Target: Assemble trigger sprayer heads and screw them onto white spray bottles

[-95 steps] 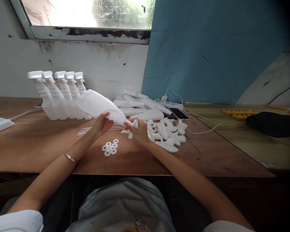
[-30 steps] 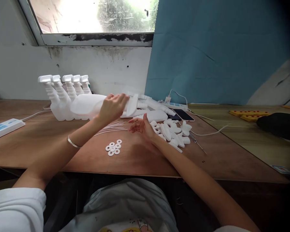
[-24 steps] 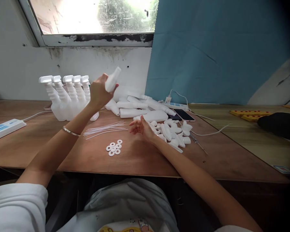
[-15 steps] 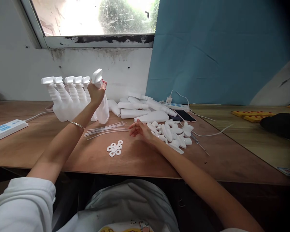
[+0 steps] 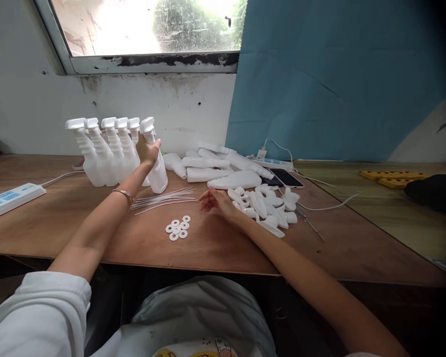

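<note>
My left hand is wrapped round the neck of a white spray bottle, which stands nearly upright on the brown table. Beside it on the left is a row of several white spray bottles with their trigger heads on. My right hand rests at the table with loosely bent fingers apart and holds nothing. Just right of it lies a heap of white spray trigger heads. Thin white tubes lie between my hands, and several white ring washers are nearer to me.
White bottles without heads lie piled behind my right hand. A phone, a screwdriver and a white cable are on the right. A power strip sits at the left, and a yellow object at the far right.
My left hand has lowered the spray bottle, which was a little higher and more tilted. The right hand has stayed in almost the same place.
</note>
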Motion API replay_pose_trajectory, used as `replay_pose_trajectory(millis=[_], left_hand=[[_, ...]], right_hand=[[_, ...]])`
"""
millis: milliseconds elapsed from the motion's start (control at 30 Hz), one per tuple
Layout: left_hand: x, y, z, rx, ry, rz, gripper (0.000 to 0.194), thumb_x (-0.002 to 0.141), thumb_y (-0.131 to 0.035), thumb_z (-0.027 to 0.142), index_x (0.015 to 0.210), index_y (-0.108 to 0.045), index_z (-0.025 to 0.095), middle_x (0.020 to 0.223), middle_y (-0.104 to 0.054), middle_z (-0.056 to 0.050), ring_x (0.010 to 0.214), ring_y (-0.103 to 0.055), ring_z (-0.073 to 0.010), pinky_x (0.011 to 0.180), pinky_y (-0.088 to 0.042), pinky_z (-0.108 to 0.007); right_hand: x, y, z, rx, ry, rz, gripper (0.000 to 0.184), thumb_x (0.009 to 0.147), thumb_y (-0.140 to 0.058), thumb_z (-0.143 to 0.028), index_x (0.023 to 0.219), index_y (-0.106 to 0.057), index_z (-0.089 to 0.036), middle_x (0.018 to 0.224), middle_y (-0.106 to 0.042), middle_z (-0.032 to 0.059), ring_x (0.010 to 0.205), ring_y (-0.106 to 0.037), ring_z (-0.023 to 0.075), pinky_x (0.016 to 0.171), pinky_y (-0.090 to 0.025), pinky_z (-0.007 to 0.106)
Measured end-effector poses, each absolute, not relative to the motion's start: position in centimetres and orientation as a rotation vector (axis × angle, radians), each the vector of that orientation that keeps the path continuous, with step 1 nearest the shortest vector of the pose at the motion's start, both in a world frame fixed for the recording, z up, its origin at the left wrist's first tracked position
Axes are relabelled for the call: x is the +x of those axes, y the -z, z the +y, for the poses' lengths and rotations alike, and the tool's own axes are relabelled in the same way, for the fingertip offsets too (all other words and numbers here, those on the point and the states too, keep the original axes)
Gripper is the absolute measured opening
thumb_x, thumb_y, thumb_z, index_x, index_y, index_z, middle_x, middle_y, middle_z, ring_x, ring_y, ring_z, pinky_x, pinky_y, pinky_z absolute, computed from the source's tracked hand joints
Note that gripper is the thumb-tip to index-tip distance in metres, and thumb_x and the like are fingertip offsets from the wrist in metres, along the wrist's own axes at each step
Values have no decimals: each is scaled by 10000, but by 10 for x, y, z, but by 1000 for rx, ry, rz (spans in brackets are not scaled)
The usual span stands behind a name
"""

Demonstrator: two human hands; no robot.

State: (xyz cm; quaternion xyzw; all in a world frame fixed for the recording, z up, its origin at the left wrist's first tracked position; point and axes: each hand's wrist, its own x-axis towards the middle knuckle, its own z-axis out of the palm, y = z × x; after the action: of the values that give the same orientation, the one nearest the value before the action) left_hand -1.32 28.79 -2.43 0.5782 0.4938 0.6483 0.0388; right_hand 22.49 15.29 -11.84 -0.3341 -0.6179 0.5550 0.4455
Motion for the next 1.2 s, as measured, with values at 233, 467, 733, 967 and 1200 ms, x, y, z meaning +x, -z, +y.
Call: replay_pose_trajectory(millis=[233,467,733,967,1200], left_hand=[[-8,67,275,1920,-1772,1944,607,718,-560,320,1228,-279,147,1182,-494,-165,989,-558,-289,817,-442,-402],[-11,102,259,2159,-1453,2142,834,649,-558,251,1344,-150,37,1244,-396,-248,1126,-412,-387,903,-369,-463],[-14,113,263,2304,-1413,2221,747,719,-473,224,1334,-162,-65,1290,-321,-297,1195,-297,-402,976,-236,-494],[-7,107,246,2366,-1568,2149,708,707,-519,249,1326,-239,48,1389,-220,-238,1290,-177,-346,1018,-145,-490],[15,62,205,2710,-1016,1322,242,711,-482,226,927,-577,171,952,-596,-102,919,-534,-252,810,-401,-375]], right_hand=[[224,122,153,-833,-1355,-1570,480,743,-497,-587,739,-628,-125,569,-635,39,499,-564,111,508,-431,222],[224,120,152,-861,-1342,-1598,400,713,-565,-524,742,-621,-130,582,-633,28,507,-558,99,531,-442,221],[225,122,154,-1035,-1008,-1839,374,810,-411,-473,815,-599,-149,666,-658,38,567,-590,114,573,-461,241],[228,120,148,-1369,-363,-1830,196,798,-426,-208,899,-576,-131,944,-603,151,993,-477,268,843,-339,396],[247,113,150,-2051,581,-1800,381,763,-427,-129,1119,-470,2,1026,-536,269,962,-436,342,764,-297,427]])
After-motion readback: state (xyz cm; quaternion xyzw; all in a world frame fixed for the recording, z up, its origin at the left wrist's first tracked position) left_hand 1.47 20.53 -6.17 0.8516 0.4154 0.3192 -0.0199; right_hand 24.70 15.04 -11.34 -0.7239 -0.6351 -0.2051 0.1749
